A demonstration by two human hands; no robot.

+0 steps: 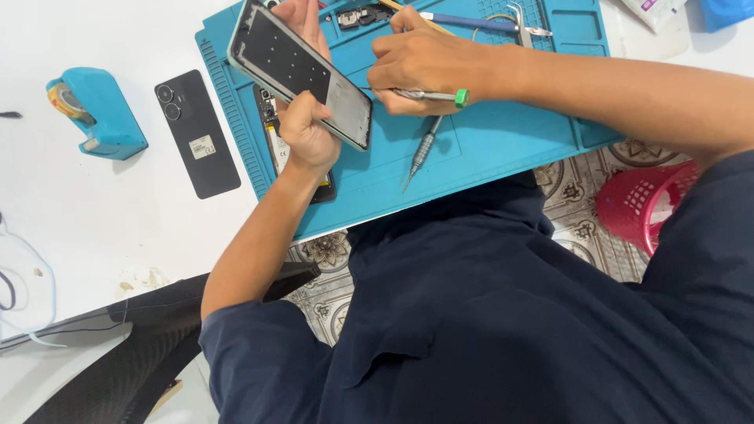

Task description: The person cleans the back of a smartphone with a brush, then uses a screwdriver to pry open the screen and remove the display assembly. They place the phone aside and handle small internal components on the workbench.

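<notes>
Over the blue mat (487, 149), left hand (306, 129) holds a black, silver-edged phone frame (302, 71).

A black back cover (197, 133) lies left of the left hand, a blue tape dispenser (96, 112) farther left. A screwdriver (420, 152) lies just under the right hand; a pink basket (640, 202) sits beyond.

Bare blue silicone work mat (503, 145) lies open front-right; a slim grey metal screwdriver (420, 153) obstructs its centre.
</notes>
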